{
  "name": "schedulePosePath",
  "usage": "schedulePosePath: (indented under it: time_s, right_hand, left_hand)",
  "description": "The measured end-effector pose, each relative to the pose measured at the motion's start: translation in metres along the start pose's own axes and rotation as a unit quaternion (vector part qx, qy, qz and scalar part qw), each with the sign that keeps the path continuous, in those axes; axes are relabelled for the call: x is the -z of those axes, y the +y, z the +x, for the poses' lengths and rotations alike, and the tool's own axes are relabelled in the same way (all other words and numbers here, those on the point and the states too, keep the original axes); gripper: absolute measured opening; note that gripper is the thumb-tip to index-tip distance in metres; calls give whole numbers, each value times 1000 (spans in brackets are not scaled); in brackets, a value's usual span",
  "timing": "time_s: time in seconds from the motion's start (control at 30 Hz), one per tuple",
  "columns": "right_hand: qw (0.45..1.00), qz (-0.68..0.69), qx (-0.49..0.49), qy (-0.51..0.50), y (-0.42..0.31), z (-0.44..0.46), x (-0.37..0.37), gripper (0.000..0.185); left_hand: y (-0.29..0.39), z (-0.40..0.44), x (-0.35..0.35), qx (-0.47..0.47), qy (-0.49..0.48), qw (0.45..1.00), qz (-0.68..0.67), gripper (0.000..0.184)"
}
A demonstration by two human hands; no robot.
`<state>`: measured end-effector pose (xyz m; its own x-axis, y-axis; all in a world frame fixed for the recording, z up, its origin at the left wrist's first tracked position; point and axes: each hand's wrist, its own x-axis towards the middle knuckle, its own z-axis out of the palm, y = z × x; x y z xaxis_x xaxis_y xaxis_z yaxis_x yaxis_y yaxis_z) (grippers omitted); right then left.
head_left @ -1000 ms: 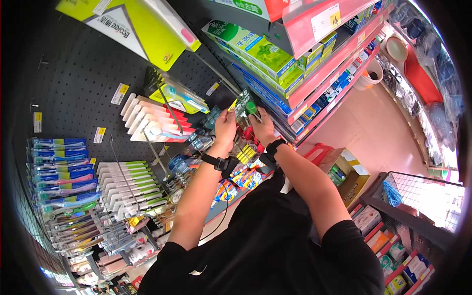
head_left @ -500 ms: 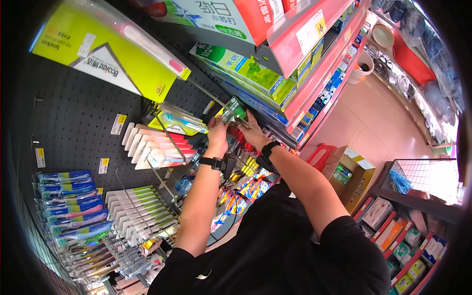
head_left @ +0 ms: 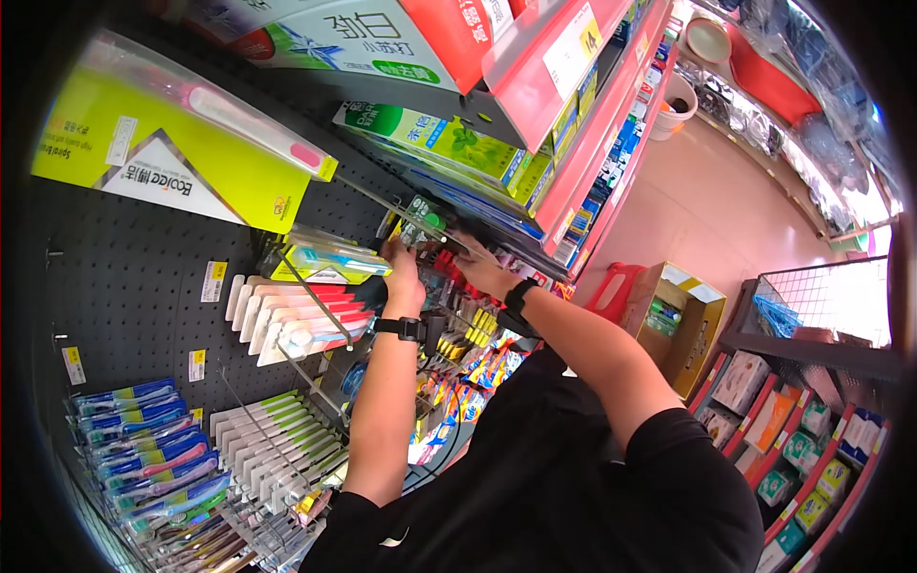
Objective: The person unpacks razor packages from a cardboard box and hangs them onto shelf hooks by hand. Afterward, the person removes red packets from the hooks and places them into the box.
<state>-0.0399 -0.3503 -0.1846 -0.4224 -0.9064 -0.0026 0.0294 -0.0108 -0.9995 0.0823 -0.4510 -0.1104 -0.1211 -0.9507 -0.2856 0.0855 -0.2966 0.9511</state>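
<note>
A small dark green package with a bright green round mark (head_left: 420,220) sits by a metal hook rod, below the toothpaste shelves. My left hand (head_left: 403,274) is at its lower edge, with the fingers closed against it. To the right of the package, my right hand (head_left: 487,272) reaches up under the shelf corner with its fingers stretched out; the fingertips are partly in shadow. Just left of my left hand hang yellow-green toothbrush packs (head_left: 330,256). Below those are red and white packs (head_left: 296,315) on a hook.
Pink-edged shelves (head_left: 535,86) with toothpaste boxes jut out above my hands. At left, a pegboard (head_left: 143,258) carries hooks and hanging toothbrushes (head_left: 143,444). On the floor at right stand an open carton (head_left: 702,329) and a red stool (head_left: 611,291).
The view has shifted, so the shelves appear farther left. My right hand has drawn back a little from the green package, while my left hand stays at it.
</note>
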Motion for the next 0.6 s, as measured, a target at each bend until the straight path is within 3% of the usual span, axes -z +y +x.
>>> schedulePosePath:
  time_s: [0.03, 0.13, 0.2, 0.27, 0.37, 0.5, 0.53, 0.6]
  right_hand:
    - [994, 6, -95, -57, -56, -21, 22, 56]
    - [974, -184, 129, -44, -33, -65, 45, 33]
    - [976, -107, -159, -99, -47, -92, 70, 26]
    - [982, -93, -155, -62, -40, -121, 92, 23]
    - [979, -176, -86, -50, -27, -173, 137, 24]
    - [960, -236, -149, -6, -19, -226, 186, 25]
    - [963, -201, -179, 17, -22, -238, 199, 25]
    - [963, -161, -211, 43, -26, -262, 219, 25]
  left_hand:
    - [5, -5, -3, -10, -1, 1000, 6, 45]
    - [20, -20, -14, 14, 48, 998, 34, 44]
    - [34, -37, -24, 16, 40, 996, 80, 48]
    - [23, -36, -19, -77, -23, 987, 141, 55]
    - [38, -68, -43, -110, -49, 983, 138, 72]
    - [27, -89, -60, -156, -58, 968, 186, 84]
    - [23, -93, -62, -209, -58, 945, 245, 83]
    - [20, -114, -70, -231, -57, 924, 299, 81]
